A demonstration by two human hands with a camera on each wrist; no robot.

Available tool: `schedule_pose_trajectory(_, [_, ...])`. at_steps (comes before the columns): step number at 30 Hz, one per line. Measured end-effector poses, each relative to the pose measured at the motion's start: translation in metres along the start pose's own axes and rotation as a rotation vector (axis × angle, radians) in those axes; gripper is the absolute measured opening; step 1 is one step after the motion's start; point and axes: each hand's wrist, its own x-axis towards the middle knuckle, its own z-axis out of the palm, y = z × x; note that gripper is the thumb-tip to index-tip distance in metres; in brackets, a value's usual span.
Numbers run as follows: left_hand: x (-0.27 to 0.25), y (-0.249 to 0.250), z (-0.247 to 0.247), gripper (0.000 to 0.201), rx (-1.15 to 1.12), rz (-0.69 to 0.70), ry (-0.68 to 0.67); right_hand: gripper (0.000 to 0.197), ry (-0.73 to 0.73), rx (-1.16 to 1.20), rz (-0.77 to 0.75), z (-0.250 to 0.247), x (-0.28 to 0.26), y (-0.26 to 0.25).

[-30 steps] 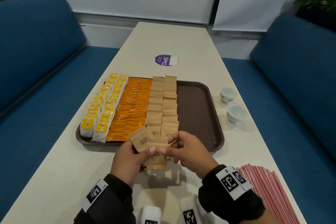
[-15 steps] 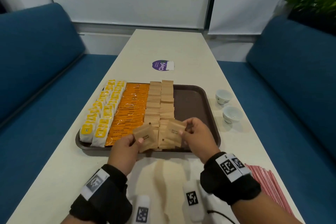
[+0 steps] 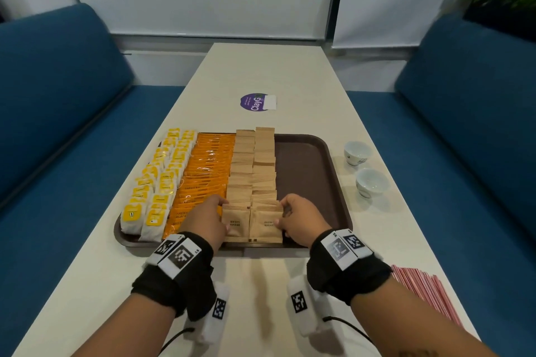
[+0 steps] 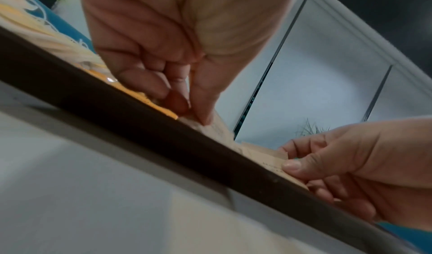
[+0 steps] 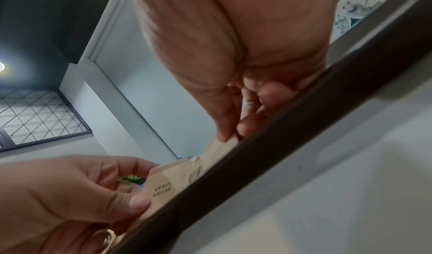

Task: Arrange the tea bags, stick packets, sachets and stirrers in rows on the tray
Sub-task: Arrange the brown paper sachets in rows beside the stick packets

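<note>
The left hand (image 3: 206, 220) pinched the outer edge of the nearest left brown sugar sachet (image 3: 235, 222) between thumb and fingers, and the right hand (image 3: 301, 219) pinched the outer edge of the nearest right brown sugar sachet (image 3: 266, 223) the same way; both sachets lay flat, side by side and touching, at the near end of the two rows of brown sachets (image 3: 253, 165) on the brown tray (image 3: 313, 171). Just left of those rows ran the orange stick packets (image 3: 207, 165), and beyond them two rows of yellow tea bags (image 3: 158, 182) along the tray's left edge. The tray sat on the pale table (image 3: 269, 72). The pink stirrers (image 3: 426, 295) lay on the table well apart, near the right forearm. Two small white cups (image 3: 362, 168) stood right of the tray.
</note>
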Motion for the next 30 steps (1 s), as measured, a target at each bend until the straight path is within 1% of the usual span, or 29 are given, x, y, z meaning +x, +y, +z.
schedule_pose_trajectory(6, [0.006, 0.001, 0.004, 0.052, 0.101, 0.024, -0.002, 0.023, 0.040, 0.031, 0.012, 0.004, 0.003, 0.000])
schedule_pose_trajectory(11, [0.007, 0.003, 0.006, 0.047, 0.084, 0.024, 0.005, 0.024, 0.047, 0.041, 0.007, 0.005, 0.000, 0.001])
schedule_pose_trajectory(13, [0.007, 0.002, 0.006, 0.042, 0.085, 0.030, 0.015, 0.030, 0.052, 0.050, 0.007, 0.003, -0.003, 0.001])
schedule_pose_trajectory(15, [0.007, -0.001, 0.005, 0.034, 0.064, 0.031, 0.030, 0.040, 0.066, 0.067, 0.010, 0.001, -0.006, 0.001])
schedule_pose_trajectory(17, [0.007, -0.003, 0.001, 0.023, -0.002, 0.016, 0.052, 0.045, 0.110, 0.097, 0.014, -0.004, -0.010, 0.000])
schedule_pose_trajectory(18, [0.006, -0.004, -0.002, 0.017, -0.054, 0.011, 0.062, 0.044, 0.134, 0.120, 0.011, -0.007, -0.012, -0.001])
schedule_pose_trajectory(19, [0.005, -0.005, -0.006, 0.013, -0.121, 0.012, 0.069, 0.040, 0.150, 0.149, 0.002, -0.009, -0.014, -0.002])
schedule_pose_trajectory(21, [0.000, -0.005, -0.015, 0.014, -0.313, 0.008, 0.072, 0.031, 0.145, 0.192, -0.032, -0.013, -0.018, -0.006])
schedule_pose_trajectory(22, [-0.003, -0.004, -0.018, 0.013, -0.433, -0.006, 0.063, 0.030, 0.115, 0.217, -0.045, -0.012, -0.020, -0.009])
schedule_pose_trajectory(24, [-0.009, 0.000, -0.020, 0.011, -0.651, -0.059, 0.018, 0.028, 0.001, 0.341, -0.031, -0.008, -0.025, -0.016])
schedule_pose_trajectory(26, [-0.014, 0.003, -0.015, 0.010, -0.818, -0.102, -0.021, 0.018, -0.118, 0.494, 0.002, 0.001, -0.029, -0.023])
schedule_pose_trajectory(28, [-0.017, 0.005, -0.009, 0.012, -0.878, -0.101, -0.036, 0.010, -0.153, 0.634, 0.033, 0.007, -0.031, -0.030])
schedule_pose_trajectory(30, [-0.020, 0.004, -0.005, 0.013, -0.834, -0.076, -0.043, 0.011, -0.120, 0.729, 0.046, 0.007, -0.029, -0.036])
